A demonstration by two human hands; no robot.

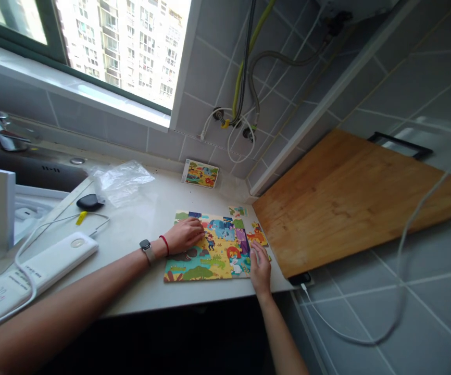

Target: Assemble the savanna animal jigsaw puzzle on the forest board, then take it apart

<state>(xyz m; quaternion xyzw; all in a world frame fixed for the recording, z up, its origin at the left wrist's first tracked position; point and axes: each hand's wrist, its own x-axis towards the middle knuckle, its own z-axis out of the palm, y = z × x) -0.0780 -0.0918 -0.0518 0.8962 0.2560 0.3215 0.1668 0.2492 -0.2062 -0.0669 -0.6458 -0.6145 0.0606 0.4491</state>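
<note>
A colourful animal jigsaw puzzle [210,255] lies on the white counter [143,219], mostly put together. My left hand [186,234], with a watch and a red band at the wrist, rests curled on the puzzle's upper left part, fingers pressed down on the pieces. Flat at the puzzle's right edge lies my right hand [260,268], its fingers stretched out and touching pieces near a loose orange piece [257,237]. Another loose piece [238,211] sits just behind the puzzle.
The puzzle's picture card [201,173] leans on the tiled wall. A clear plastic bag [122,179], a black object [90,202], a white power bank [34,271] with cable and a sink [26,172] lie left. A wooden board [350,198] leans right.
</note>
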